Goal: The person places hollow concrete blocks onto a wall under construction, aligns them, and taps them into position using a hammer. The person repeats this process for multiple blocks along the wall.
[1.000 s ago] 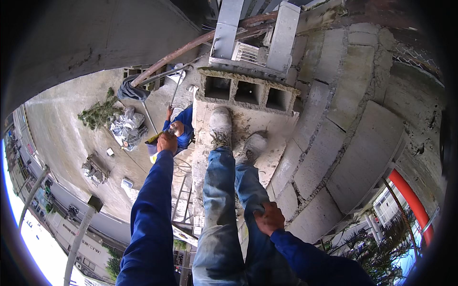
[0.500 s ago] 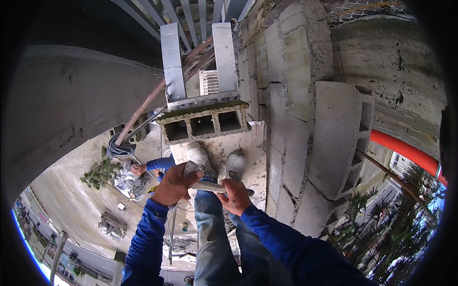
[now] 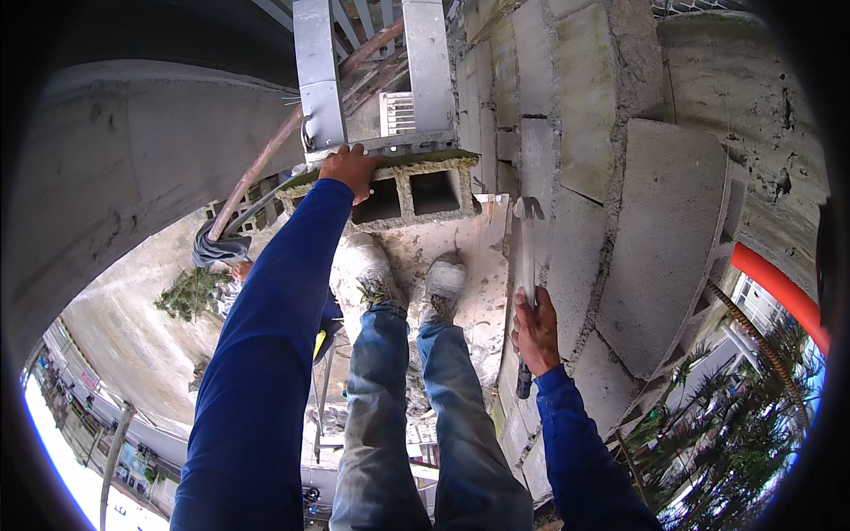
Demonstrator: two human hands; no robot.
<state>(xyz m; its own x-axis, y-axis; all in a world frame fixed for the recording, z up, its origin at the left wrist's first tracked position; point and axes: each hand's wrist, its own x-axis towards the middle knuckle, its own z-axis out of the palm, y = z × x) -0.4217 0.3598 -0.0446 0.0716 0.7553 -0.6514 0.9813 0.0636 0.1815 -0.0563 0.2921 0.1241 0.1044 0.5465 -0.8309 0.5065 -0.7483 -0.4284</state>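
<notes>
My left hand [image 3: 351,170] reaches forward and grips the top edge of a hollow concrete block [image 3: 432,193]. That block has open cells facing me and stands just beyond my shoes on a pale, stained board [image 3: 478,292]. On the right, my right hand [image 3: 537,334] is closed around the handle of a claw hammer [image 3: 529,243]. The hammer's head points away from me, beside the block wall [image 3: 567,257], and its dark handle end sticks out below my fist. My left forearm covers part of the ground behind it.
Two metal channel posts [image 3: 317,80] rise behind the block, with a brownish pole [image 3: 266,164] leaning left. At far left another person's hand [image 3: 241,271] shows near a dark cloth [image 3: 220,248]. A red pipe [image 3: 779,288] and a rusty rebar [image 3: 753,332] jut out at right.
My left hand has let go of the hammer and moved forward onto the hollow block. My right hand has carried the hammer to the right, turning its head away from me.
</notes>
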